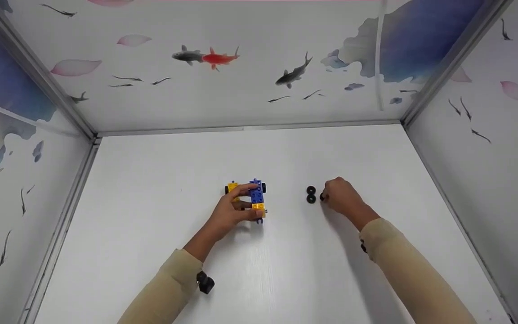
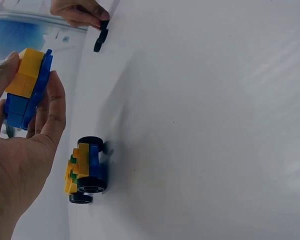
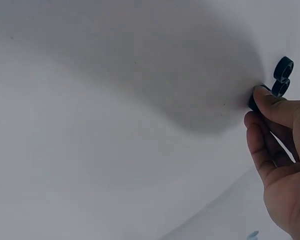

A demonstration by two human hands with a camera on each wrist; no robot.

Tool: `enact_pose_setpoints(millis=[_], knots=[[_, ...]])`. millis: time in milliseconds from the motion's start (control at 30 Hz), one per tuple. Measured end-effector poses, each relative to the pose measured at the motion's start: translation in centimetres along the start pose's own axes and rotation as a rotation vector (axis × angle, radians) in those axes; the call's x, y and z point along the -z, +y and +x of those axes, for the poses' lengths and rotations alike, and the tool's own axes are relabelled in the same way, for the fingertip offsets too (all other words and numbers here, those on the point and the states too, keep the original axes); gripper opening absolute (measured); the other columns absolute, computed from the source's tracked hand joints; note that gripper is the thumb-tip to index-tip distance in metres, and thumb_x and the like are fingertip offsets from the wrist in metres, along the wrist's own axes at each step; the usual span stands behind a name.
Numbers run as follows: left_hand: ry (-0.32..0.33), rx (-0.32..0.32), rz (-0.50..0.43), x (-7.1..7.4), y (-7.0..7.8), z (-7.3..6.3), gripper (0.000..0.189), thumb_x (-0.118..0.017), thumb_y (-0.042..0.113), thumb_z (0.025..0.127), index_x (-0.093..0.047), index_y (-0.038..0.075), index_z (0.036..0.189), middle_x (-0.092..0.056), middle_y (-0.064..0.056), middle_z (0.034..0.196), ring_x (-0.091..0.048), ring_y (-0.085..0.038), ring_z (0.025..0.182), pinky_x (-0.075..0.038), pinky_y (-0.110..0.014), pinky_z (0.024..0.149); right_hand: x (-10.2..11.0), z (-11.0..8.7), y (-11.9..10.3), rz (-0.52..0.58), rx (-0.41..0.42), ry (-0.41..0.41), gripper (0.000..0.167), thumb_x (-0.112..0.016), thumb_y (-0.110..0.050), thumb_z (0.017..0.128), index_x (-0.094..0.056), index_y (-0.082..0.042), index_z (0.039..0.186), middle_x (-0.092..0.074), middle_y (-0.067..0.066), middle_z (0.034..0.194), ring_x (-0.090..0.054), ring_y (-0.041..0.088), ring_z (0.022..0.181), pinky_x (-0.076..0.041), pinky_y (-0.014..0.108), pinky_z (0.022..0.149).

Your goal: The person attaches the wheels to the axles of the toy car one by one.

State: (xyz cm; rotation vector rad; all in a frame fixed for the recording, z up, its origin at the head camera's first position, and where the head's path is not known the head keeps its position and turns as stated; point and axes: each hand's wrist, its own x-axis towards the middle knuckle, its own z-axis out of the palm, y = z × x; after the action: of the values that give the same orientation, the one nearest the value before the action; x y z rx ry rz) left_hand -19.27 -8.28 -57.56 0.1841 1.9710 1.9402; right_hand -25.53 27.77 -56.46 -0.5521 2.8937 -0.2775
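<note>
My left hand (image 1: 224,218) holds a blue and yellow toy-brick vehicle body (image 1: 256,196) between thumb and fingers, above the white table. One black wheel (image 1: 264,187) shows on its right side, and a bare axle end sticks out farther down that side. In the left wrist view, a second toy-brick car (image 2: 85,167), yellow and blue with black wheels, stands on the table beyond that hand. Over to the right, my right hand (image 1: 343,198) pinches a small black wheel (image 3: 252,104) at the table surface. Two more black wheels (image 1: 311,194) lie side by side just left of these fingers.
The white tabletop (image 1: 151,270) is bounded by a back wall (image 1: 250,99) and two side walls printed with fish and petals. Grey metal strips (image 1: 173,132) run along the table's edges. Small black devices (image 1: 205,283) sit at the sleeve cuffs.
</note>
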Motion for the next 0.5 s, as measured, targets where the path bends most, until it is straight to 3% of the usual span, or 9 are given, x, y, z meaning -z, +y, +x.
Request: enact_pose_setpoints(millis=[233,500], knots=[[0.011,0.012,0.026,0.5,-0.1,-0.5,0.073,-0.091,0.018,0.093,-0.059,0.034,0.157,-0.05,-0.016,0.157,-0.07,-0.03,0.129,-0.067,-0.04,0.099,1.1,1.3,-0.6,-0.065,-0.021,-0.085,0.011,-0.077,0.003,0.093,-0.083,-0.001,0.084,-0.071,0.016,0.088,-0.062,0.024,0.084,-0.062,0.041,0.076],[0.036,0.033,0.031,0.6,-0.2,-1.5,0.075,-0.093,0.017,0.091,-0.06,0.034,0.156,-0.052,-0.016,0.156,-0.07,-0.03,0.129,-0.068,-0.04,0.097,1.0,1.7,-0.7,-0.066,-0.011,-0.081,0.014,-0.077,0.003,0.094,-0.081,-0.001,0.082,-0.07,0.015,0.086,-0.057,0.021,0.079,-0.06,0.041,0.073]])
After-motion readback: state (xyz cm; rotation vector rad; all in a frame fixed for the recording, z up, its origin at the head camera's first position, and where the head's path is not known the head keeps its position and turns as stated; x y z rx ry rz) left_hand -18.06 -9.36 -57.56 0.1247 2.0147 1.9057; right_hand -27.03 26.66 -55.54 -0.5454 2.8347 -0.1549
